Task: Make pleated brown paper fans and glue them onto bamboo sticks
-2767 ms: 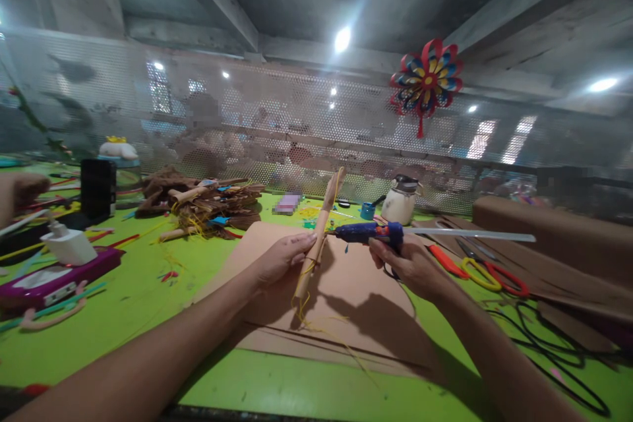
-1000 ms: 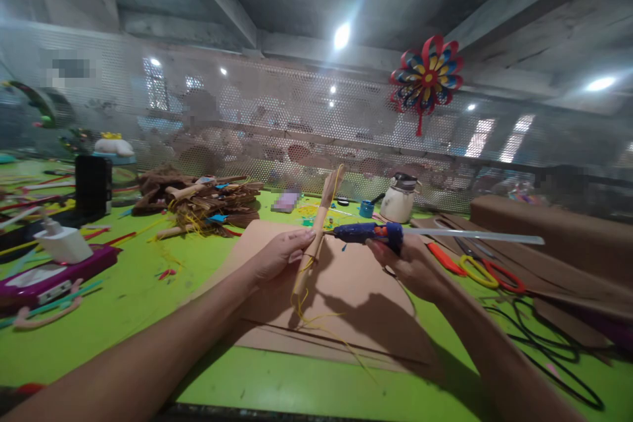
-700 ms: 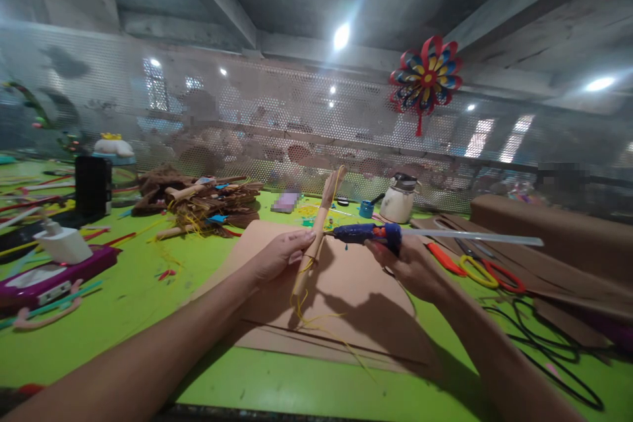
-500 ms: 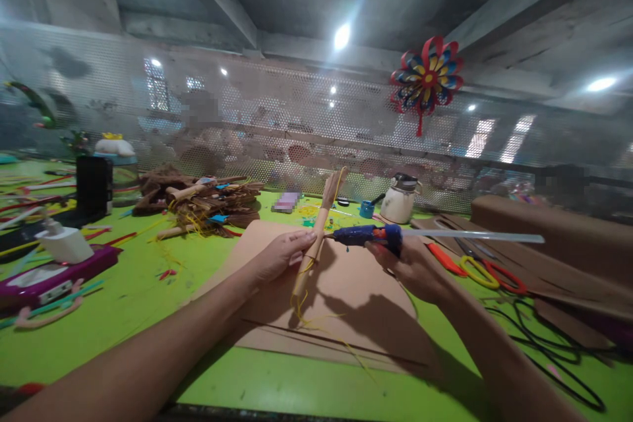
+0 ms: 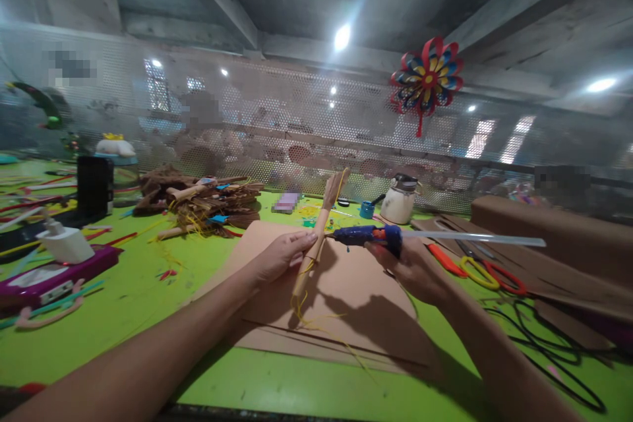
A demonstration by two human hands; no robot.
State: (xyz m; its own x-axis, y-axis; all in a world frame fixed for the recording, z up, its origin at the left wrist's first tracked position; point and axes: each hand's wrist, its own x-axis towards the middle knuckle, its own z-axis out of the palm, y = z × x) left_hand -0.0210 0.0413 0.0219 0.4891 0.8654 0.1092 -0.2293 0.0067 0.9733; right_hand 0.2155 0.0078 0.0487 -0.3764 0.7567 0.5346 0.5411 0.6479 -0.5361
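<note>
A thin roll of brown paper (image 5: 324, 219), frayed at its upper end and wound with yellow string (image 5: 302, 322), is pinched by my left hand (image 5: 284, 256). It leans at a slant above brown paper sheets (image 5: 366, 316). My right hand (image 5: 410, 270) grips a blue hot glue gun (image 5: 366, 235). Its nozzle points left and meets or nearly meets the roll beside my left fingertips; I cannot tell if they touch. From the gun's back end a long clear glue stick (image 5: 475, 236) sticks out to the right.
Brown paper bundles (image 5: 217, 201) lie at back left, near a phone (image 5: 95, 188) and a purple power strip (image 5: 59, 270) with a white charger (image 5: 64, 242). A jug (image 5: 398, 201) stands behind. Scissors (image 5: 504, 277), an orange cutter (image 5: 445, 258) and a black cable (image 5: 544, 336) lie right.
Almost nothing differs. Both hands, the paper roll and the glue gun keep nearly the same place, with only a tiny shift of the gun and the roll's top.
</note>
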